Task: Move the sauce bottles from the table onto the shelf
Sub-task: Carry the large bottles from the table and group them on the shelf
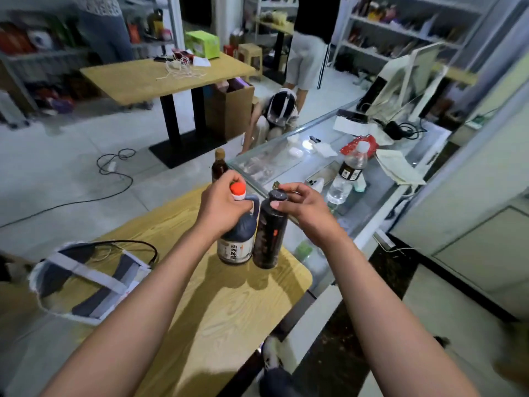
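Observation:
Two dark sauce bottles stand side by side near the right edge of the wooden table (217, 305). The left one is a jug (236, 245) with a red-and-white cap and a white label; my left hand (220, 202) grips its neck and handle. The right one is a tall black bottle (269, 236) with a black cap; my right hand (300, 204) has its fingers around the top of it. A third dark bottle (219, 167) with a tan cap stands behind my left hand. White shelves (400, 30) line the far right wall.
A glass counter (380, 179) runs along the right and carries a clear water bottle (347, 173), papers, cables and a monitor. A grey-and-white headset (86, 279) lies on the table's left. A second table (160, 78), a crouching person (274, 118) and a standing person (306, 61) are beyond.

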